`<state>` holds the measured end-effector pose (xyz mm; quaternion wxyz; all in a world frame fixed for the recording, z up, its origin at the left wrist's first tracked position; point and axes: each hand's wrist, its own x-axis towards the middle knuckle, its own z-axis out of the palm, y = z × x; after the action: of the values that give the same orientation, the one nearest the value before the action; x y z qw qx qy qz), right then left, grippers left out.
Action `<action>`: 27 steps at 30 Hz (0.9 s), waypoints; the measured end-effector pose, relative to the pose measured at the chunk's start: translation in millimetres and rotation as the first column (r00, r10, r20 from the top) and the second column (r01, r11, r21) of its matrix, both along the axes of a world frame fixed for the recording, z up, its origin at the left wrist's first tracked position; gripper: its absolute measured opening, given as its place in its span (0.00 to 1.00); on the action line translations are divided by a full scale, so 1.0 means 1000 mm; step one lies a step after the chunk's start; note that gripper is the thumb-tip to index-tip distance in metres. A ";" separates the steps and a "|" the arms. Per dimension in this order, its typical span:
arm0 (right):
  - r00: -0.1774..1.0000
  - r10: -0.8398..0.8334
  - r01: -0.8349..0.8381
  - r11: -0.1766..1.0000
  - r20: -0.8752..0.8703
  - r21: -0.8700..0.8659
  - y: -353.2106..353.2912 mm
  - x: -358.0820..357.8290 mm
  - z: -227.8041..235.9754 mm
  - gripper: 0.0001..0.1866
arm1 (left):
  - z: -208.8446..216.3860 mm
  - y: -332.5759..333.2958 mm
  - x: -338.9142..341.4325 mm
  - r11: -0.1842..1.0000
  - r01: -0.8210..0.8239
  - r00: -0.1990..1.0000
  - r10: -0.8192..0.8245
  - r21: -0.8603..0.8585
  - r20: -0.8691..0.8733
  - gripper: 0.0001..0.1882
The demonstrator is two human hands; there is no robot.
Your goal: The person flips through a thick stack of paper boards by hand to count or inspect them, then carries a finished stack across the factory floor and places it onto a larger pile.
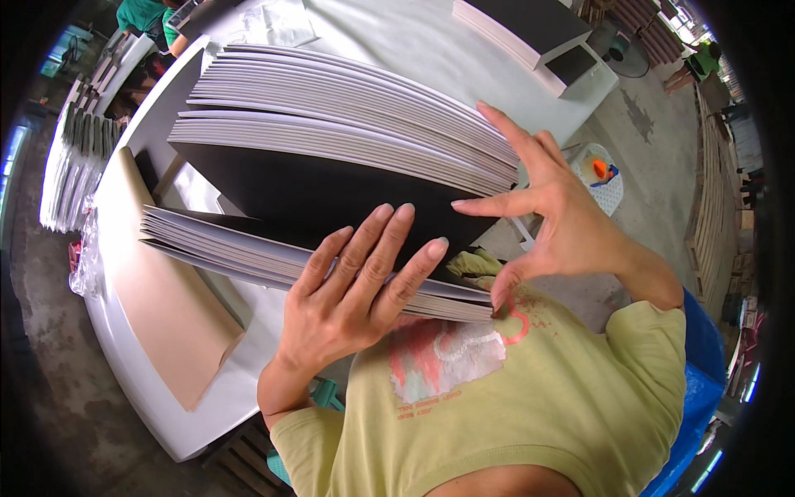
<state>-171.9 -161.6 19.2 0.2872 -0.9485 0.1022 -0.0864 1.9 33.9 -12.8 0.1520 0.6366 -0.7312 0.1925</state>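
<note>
The thick stack of black-faced boards with pale grey edges [356, 137] stood tilted before the person, and the thinner bundle of similar pale-edged boards [219, 248] lay on its near side, a gap opening between them. The bare left hand [348, 286] lay across the thinner bundle, fingers straight and slightly parted, pointing toward the thick stack's black face; whether it pinched anything could not be told. The bare right hand [555, 211] was spread wide at the thick stack's right end, one fingertip by its upper edges, another before the black face, the thumb at the thinner bundle's corner. Handling them well probably called for even support at both ends and flat fingers, lest corners bend or black faces scuff. Beneath the thick stack spread a smooth white tabletop [389, 41], with a curling tan paper sheet [170, 298] to its left and a black-topped block of boards [530, 33] beyond it. Right of it, a white perforated stool [610, 200] bearing an orange ring-shaped item [598, 169] stood on grey concrete floor [658, 186].
</note>
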 end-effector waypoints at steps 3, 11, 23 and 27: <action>1.000 -0.001 0.001 1.000 -0.004 0.008 0.001 0.000 0.002 0.42 | 0.002 0.002 -0.001 1.000 -0.003 1.000 0.004 0.019 -0.029 0.27; 0.996 0.081 -0.081 0.997 0.021 -0.004 -0.003 -0.004 0.005 0.27 | 0.002 0.007 -0.005 1.000 -0.016 1.000 0.016 0.021 0.018 0.27; 0.587 -0.420 -0.027 0.844 0.692 0.535 0.045 0.031 -0.088 0.68 | -0.018 -0.004 0.003 0.923 0.114 0.993 -0.103 -0.368 0.048 0.30; 0.551 -0.589 0.017 0.716 0.591 0.698 0.036 0.047 -0.092 0.66 | -0.023 -0.023 0.013 0.869 0.188 0.981 -0.188 -0.458 0.045 0.27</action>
<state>-124.7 -125.5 -73.0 0.5743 -0.6245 0.1625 -0.5038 15.2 10.9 -36.1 0.3168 0.5084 -0.7231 0.3439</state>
